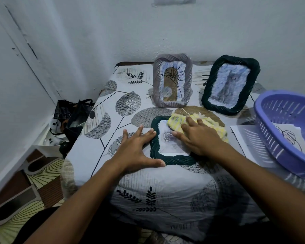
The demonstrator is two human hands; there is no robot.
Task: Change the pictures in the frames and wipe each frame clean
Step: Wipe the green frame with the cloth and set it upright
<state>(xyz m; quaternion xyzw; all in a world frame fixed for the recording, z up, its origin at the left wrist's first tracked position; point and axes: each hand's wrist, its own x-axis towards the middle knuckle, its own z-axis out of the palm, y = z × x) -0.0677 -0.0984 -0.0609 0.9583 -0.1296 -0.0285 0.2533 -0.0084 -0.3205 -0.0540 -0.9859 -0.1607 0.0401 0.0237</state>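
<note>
Head view: dark green woven rectangular picture frame lying flat at the middle of the leaf-patterned cloth-covered surface, long axis running near to far, glass face up, a pale rose picture under the glass with the bloom toward the far end. Left hand spread wide and flat on the cloth, holding nothing, fingertips against the frame's left edge, thumb along its near-left corner. Right hand laid over a crumpled yellow-and-white cloth, pressing it onto the far-right part of the glass, fingers nearly straight rather than curled round it.

Farther back, propped upright and facing the near side: grey woven rectangular frame with a line-drawn plant picture, long axis vertical; right of it, a second dark green woven frame tilted to the right, its picture blurred.

At the right edge, a purple slotted plastic basket resting partly on white printed sheets, one showing a leaf outline.

On the floor to the left, a black plastic bag against the wall.
</note>
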